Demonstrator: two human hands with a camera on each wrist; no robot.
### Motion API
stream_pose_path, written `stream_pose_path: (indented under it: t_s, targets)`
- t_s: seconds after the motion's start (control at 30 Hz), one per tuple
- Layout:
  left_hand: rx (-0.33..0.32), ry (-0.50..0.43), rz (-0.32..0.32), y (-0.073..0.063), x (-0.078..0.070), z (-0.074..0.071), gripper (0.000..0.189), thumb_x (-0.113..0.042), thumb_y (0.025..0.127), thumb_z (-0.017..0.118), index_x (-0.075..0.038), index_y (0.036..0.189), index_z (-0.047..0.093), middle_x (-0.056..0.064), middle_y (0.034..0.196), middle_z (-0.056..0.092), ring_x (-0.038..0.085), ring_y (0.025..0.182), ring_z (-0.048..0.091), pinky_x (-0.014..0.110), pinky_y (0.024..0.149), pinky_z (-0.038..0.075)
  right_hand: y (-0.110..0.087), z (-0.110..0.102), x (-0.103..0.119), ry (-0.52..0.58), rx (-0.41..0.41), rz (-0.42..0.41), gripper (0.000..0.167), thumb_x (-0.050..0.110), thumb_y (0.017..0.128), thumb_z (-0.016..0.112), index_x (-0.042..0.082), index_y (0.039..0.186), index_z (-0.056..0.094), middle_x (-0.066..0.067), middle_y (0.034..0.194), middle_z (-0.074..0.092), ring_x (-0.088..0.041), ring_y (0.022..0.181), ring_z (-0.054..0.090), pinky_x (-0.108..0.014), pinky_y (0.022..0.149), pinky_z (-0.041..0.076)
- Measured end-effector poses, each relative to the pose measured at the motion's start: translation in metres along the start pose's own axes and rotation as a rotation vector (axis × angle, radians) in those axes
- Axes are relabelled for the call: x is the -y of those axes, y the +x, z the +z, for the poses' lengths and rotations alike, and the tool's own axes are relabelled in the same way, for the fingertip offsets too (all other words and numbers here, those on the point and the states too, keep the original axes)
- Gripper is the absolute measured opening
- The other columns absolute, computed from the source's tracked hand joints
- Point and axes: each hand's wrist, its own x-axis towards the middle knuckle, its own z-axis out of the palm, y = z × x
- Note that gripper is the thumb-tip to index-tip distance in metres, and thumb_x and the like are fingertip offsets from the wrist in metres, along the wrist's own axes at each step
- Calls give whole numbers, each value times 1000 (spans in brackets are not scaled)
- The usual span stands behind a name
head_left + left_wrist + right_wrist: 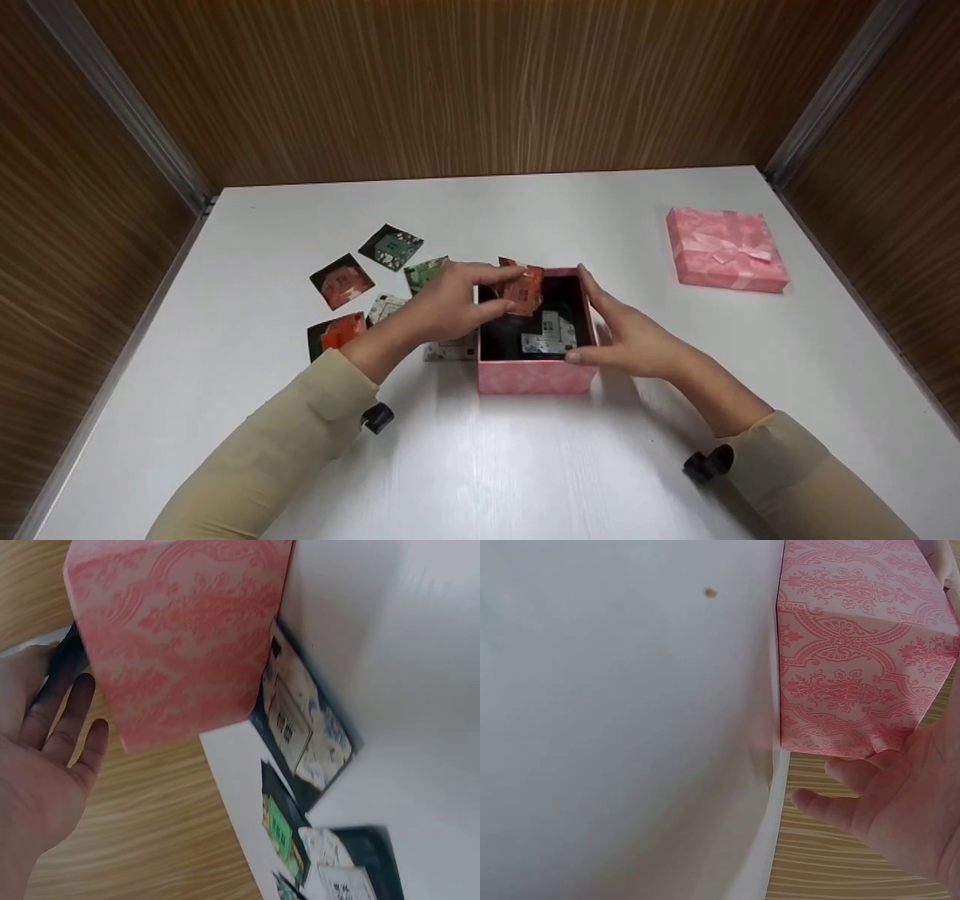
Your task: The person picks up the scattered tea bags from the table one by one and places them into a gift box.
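Note:
Between thumb and forefinger my left hand (450, 306) pinches a square red-orange card (526, 291) over the left part of an open pink box (534, 377). The box has a dark inside, where a card with a pale grey print (549, 337) lies. My right hand (637, 341) holds the box's right side, thumb at the front corner and fingers at the back one. In the left wrist view the held card shows only as a dark edge (69, 660) beside the patterned box wall (180, 637). The right wrist view shows the lower fingers (832, 806) spread off the box.
Several printed square cards lie left of the box, among them a dark green one (391, 247), a red one (342, 282) and a whitish one (311, 727) against the box. A pink lid with a bow (727, 251) lies at the right. Wood-grain panels (480, 90) surround the white table (480, 465).

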Motion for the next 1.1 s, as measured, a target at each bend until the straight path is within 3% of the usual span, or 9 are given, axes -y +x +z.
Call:
stream_pose_path:
  t_s: [0.1,0.27,0.43,0.53,0.73,0.9,1.1]
  targets:
    - [20,7,4,3,-1,7,50,-19,103,73,-16,152,61,7,143,66,17,126,65,39,108,51,0,0,0,20,7,9,123,49,89,84,26,172,-2,-13,175,17,-38,157,25,-62,123,24]
    - [52,27,19,9,-3,16,53,-19,101,76,-14,151,60,8,137,70,18,121,67,34,103,52,-1,0,-1,27,13,12,123,49,89,84,28,172,-4,-10,176,14,-34,158,24,-59,124,24]
    - [99,97,39,16,-5,26,54,-20,101,76,-12,152,59,8,122,74,16,98,65,32,90,52,-1,-1,0,18,11,7,122,49,90,83,26,172,-4,-13,176,13,-37,158,23,-60,124,24]
    - [136,136,37,20,-7,31,55,-19,102,75,-12,154,57,8,127,73,18,94,62,32,88,51,-1,-1,0,16,16,11,122,50,90,83,27,172,-4,-12,176,13,-36,158,23,-59,124,24]
    - [222,207,7,28,-11,38,57,-21,103,74,-13,156,54,10,140,68,30,101,67,37,93,51,-2,-1,0,23,23,20,122,50,90,84,30,172,-5,-10,176,12,-34,158,22,-59,124,24]
    - [281,335,-35,35,-13,41,62,-23,103,74,-18,160,50,6,146,65,26,107,66,42,99,51,-2,-2,-1,20,19,6,122,49,90,83,25,172,-4,-12,176,12,-37,158,23,-61,123,25]
    - [313,466,-61,39,-14,46,65,-23,100,76,-24,160,52,1,139,69,26,120,67,49,100,53,-1,-2,-2,20,31,8,123,49,90,84,27,172,-5,-9,176,11,-33,159,21,-58,125,25]
